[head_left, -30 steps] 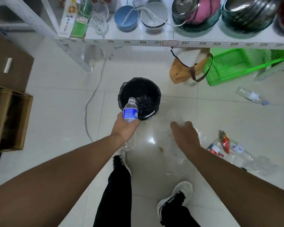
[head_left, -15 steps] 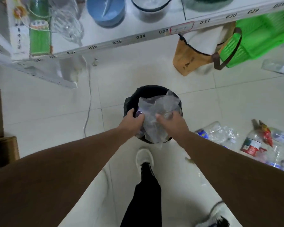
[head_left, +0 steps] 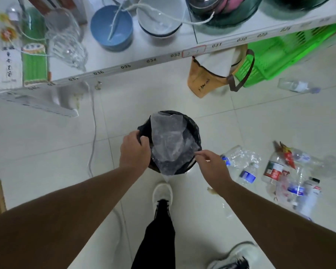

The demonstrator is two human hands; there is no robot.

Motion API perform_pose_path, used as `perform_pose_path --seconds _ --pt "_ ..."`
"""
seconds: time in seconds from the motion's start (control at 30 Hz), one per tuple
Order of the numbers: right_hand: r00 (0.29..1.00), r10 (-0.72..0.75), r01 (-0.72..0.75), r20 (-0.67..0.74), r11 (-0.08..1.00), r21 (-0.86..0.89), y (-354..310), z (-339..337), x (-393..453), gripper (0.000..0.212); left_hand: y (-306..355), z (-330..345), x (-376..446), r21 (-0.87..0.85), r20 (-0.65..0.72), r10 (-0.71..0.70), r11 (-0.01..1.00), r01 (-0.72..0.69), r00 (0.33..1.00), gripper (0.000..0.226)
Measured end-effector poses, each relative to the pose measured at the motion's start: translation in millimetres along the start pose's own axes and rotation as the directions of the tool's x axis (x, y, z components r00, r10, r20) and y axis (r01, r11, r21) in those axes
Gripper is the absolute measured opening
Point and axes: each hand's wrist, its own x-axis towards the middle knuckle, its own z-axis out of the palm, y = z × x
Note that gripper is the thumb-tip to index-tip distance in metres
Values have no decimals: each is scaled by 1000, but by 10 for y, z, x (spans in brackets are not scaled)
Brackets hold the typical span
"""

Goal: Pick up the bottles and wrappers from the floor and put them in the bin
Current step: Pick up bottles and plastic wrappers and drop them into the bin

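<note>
Since a moment ago, both hands sit apart: left hand [head_left: 134, 150] grips the bin [head_left: 196, 131] liner's rim, right hand [head_left: 211, 167] pinches the clear wrapper [head_left: 169, 144] draped over it; bottles [head_left: 248, 171] lie right of the bin.

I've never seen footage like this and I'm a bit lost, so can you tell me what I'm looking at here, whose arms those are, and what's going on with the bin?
This is one view from a camera on a person's head, looking down. The arms are theirs. The left hand grips the black bin liner at the rim; the right hand pinches a clear plastic wrapper draped over the bin. To the right, empty bottles and a red wrapper lie on the tiled floor, not yet picked up.
</note>
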Motion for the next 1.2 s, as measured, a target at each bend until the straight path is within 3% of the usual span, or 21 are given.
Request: perform_pose_path --seconds 0.1,0.23,0.33,0.6,0.8,1.0,1.2 --pt "999 37 -36 40 999 -10 88 -88 -34 23 -31 -13 -48 65 35 26 997 -28 999 50" --pt "993 109 -110 55 993 34 434 -319 -205 27 -61 130 -263 173 110 66 981 -85 992 45" --pt "990 138 -139 22 985 105 807 -596 -358 22 -17 330 -455 220 157 92 967 -125 983 61" --pt "962 253 -240 -105 964 119 2069 -1671 -913 34 329 1258 -1211 294 298 200 911 -290 933 43" --pt "919 371 -335 -136 914 229 2949 -2247 -1287 40 672 2046 -1824 329 369 202 884 -331 907 59" --pt "916 391 -355 -91 894 272 3244 -2449 -1514 50 955 2563 -2232 320 394 169 896 -307 904 66" --pt "909 410 -384 -79 896 225 3311 -2343 -1148 57 1030 3096 -1975 369 430 101 887 -277 897 71"
